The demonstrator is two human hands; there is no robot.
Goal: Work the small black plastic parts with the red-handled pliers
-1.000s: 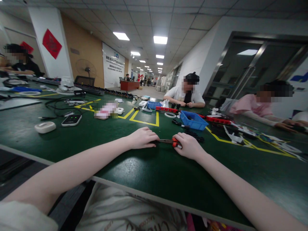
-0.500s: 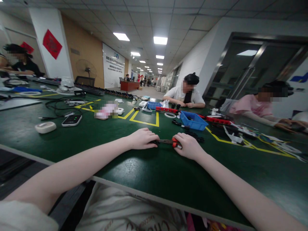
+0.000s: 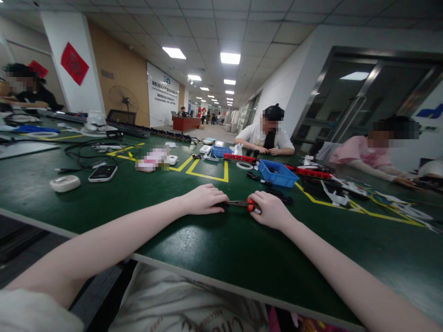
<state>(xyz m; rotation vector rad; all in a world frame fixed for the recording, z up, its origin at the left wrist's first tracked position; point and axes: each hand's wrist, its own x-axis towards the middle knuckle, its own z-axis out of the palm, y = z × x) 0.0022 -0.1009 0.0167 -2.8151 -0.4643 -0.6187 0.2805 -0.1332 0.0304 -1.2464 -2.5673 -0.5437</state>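
Observation:
My right hand [image 3: 270,210] is closed round the red-and-black handles of a pair of pliers [image 3: 238,203]. The metal jaws point left, toward my left hand [image 3: 205,199]. My left fingers are closed on a small black part [image 3: 224,204], most of which they hide; its kind does not show. The plier tips meet this part at my left fingertips, though whether they grip it I cannot tell. Both hands rest low over the green table [image 3: 207,249].
A blue bin [image 3: 278,173] stands beyond my right hand, with black cables [image 3: 280,195] before it. To the left lie a black-faced device [image 3: 103,173], a white rounded case [image 3: 65,183] and a pink phone-like item [image 3: 151,160]. Co-workers [image 3: 268,133] sit across the table.
My hands and the pliers hold almost the same pose. The view has shifted very slightly. At the far right, a co-worker's hands have moved a little.

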